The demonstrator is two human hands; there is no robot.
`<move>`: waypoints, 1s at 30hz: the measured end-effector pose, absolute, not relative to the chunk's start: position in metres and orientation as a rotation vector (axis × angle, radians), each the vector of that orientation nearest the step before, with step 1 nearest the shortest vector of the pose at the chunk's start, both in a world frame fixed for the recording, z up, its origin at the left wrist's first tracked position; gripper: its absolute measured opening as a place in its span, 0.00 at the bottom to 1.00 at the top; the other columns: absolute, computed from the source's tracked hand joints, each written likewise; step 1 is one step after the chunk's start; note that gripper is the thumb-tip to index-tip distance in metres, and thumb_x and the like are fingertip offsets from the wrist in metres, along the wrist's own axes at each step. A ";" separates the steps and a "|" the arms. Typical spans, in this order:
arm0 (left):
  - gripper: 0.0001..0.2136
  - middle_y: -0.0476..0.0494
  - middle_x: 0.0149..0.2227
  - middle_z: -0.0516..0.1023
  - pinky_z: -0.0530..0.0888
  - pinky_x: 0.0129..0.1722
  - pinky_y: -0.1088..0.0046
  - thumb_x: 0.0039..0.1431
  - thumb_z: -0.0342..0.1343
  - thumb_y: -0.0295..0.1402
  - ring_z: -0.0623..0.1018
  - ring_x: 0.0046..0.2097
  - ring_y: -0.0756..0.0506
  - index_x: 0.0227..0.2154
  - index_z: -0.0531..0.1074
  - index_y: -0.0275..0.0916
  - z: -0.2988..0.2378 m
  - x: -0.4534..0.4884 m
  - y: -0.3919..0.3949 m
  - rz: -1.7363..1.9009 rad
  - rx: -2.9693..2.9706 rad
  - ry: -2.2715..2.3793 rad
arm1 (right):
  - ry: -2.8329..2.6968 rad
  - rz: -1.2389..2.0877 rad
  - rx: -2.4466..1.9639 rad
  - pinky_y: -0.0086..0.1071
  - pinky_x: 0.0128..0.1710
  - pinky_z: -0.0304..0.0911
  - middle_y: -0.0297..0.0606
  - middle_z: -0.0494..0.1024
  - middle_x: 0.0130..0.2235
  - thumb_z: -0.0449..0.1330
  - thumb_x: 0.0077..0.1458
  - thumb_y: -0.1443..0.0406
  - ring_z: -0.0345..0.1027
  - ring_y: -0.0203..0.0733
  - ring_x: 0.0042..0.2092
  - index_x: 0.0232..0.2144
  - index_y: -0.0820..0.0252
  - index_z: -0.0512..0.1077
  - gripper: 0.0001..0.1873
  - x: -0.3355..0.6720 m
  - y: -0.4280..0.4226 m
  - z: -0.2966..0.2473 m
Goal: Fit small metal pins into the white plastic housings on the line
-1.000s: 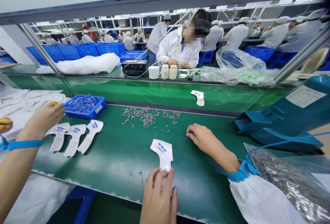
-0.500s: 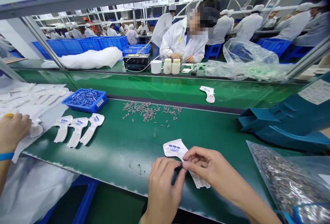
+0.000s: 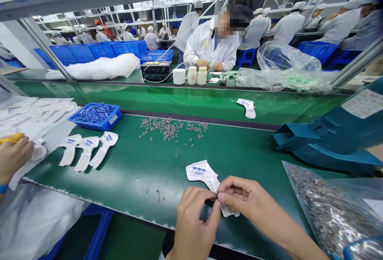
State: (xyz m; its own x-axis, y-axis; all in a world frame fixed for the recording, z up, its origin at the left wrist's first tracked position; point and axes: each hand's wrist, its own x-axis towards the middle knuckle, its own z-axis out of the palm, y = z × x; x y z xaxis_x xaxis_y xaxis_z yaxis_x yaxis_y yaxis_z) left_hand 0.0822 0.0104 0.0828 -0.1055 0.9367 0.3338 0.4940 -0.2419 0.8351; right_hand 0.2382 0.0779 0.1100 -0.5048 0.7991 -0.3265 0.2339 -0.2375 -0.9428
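A white curved plastic shell, shaped like a handle half, lies on the green worktop with small blue pieces set in its wide end. Over its narrower part, my left hand and my right hand meet at the fingertips, thumbs and forefingers pinched together. Whatever is between the fingertips is too small or hidden to make out. The hands cover the shell's middle, while its ribbed lower end shows beneath them. Farther back lies a scattered pile of small metal screws.
Three similar shells lie at left near a blue bin of blue pieces. Another person's hand holds something yellow there. A bag of metal parts and a teal chute stand right. One shell lies on the belt behind.
My pinched hands have shifted slightly right relative to the shell. On the belt behind, the white shell has moved right. More of the yellow thing shows in the other person's hand.
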 end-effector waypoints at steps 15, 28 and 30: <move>0.05 0.49 0.31 0.80 0.73 0.35 0.72 0.61 0.58 0.25 0.77 0.35 0.46 0.32 0.76 0.42 0.082 0.091 0.014 1.288 1.627 1.594 | -1.561 1.867 -1.254 0.31 0.37 0.65 0.37 0.78 0.33 0.65 0.52 0.50 0.71 0.42 0.36 0.35 0.58 0.77 0.18 0.245 0.079 0.111; 0.25 0.32 0.65 0.63 0.65 0.61 0.47 0.62 0.58 0.37 0.56 0.69 0.32 0.59 0.63 0.36 0.058 0.081 0.013 0.780 2.187 1.811 | -2.309 1.318 -1.489 0.32 0.32 0.58 0.35 0.76 0.35 0.55 0.60 0.61 0.68 0.42 0.34 0.31 0.52 0.74 0.09 0.244 0.092 0.114; 0.25 0.32 0.65 0.63 0.65 0.61 0.46 0.61 0.59 0.37 0.56 0.69 0.32 0.59 0.63 0.36 0.061 0.080 0.014 0.775 2.167 1.792 | -2.337 1.279 -1.522 0.32 0.33 0.58 0.35 0.76 0.36 0.55 0.60 0.61 0.69 0.43 0.35 0.31 0.52 0.74 0.09 0.243 0.093 0.112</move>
